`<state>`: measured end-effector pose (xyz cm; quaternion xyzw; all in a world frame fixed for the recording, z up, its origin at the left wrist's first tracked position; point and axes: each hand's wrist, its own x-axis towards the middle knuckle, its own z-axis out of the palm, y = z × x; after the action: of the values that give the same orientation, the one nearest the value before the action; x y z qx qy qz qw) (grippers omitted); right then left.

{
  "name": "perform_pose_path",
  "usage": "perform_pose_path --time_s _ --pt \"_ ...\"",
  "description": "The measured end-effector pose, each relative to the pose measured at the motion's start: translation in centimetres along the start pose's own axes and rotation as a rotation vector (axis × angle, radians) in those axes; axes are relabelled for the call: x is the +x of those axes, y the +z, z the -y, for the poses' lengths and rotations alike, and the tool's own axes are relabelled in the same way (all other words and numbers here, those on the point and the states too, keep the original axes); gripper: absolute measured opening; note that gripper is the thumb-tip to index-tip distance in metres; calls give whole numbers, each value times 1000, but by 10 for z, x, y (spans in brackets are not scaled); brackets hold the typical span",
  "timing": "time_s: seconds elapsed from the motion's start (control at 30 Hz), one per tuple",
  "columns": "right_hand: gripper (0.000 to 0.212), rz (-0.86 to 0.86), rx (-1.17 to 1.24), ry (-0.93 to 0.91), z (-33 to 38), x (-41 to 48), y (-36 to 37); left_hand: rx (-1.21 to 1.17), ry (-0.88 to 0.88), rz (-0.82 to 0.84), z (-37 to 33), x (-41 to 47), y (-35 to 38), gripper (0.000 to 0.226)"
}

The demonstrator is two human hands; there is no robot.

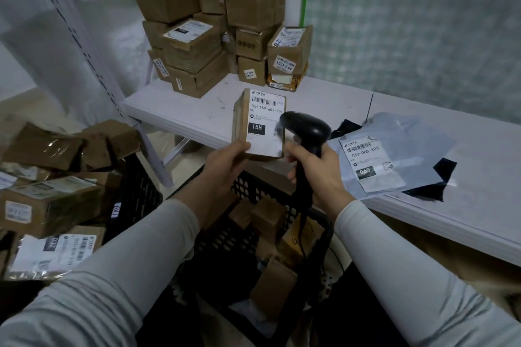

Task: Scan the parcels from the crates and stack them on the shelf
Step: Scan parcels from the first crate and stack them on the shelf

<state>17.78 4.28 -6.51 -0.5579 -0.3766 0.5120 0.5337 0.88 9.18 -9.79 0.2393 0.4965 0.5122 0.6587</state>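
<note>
My left hand [225, 167] grips a labelled parcel [260, 127] by its lower edge, above the black crate [251, 187]. My right hand [317, 175] is curled round a scanner [308, 129], whose head overlaps the label's right edge. Behind them, stacked boxes [214, 34] sit on the white shelf [197, 113], and a grey mailer [394, 149] lies to the right.

The label [265, 121] on the brown parcel [240, 121] raised before the shelf [197, 113] is showing "15H-159-A03-210", "A03" beneath it and "15H" in a black block. The grey mailing bag [408, 135] lying on the shelf is carrying "060-068-A05", "A05" and "060". A stacked box [290, 48] is bearing "44-2 4201" upside down, and a flat parcel [53, 253] at far left is displaying "032" sideways.
</note>
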Motion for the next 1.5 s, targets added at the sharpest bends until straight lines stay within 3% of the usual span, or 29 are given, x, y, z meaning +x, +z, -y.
perform_pose_path --time_s 0.1,0.23,0.43,0.63,0.83,1.17,1.37,1.5 --pt "13 93 41 10 18 -12 9 -1 128 -4 -16 -8 -6 9" --pt "16 145 45 18 36 -24 18 15 220 -49 -29 -13 -11 12" --pt "18 147 26 -15 52 -35 20 110 242 -52 -35 -20 -17 37" --pt "19 155 19 -27 57 -38 19 128 283 -82 -38 -25 -13 26" --pt "15 108 137 -10 56 -28 14 87 187 -96 -48 -14 -2 11" --pt "10 -39 332 -9 86 44 11 177 208 -39 -147 49 98 52" --pt "10 -62 332 2 89 101 3 223 163 -28 -182 110 165 36" --pt "11 -47 351 2 78 130 -3 251 154 -80 -192 152 196 41"
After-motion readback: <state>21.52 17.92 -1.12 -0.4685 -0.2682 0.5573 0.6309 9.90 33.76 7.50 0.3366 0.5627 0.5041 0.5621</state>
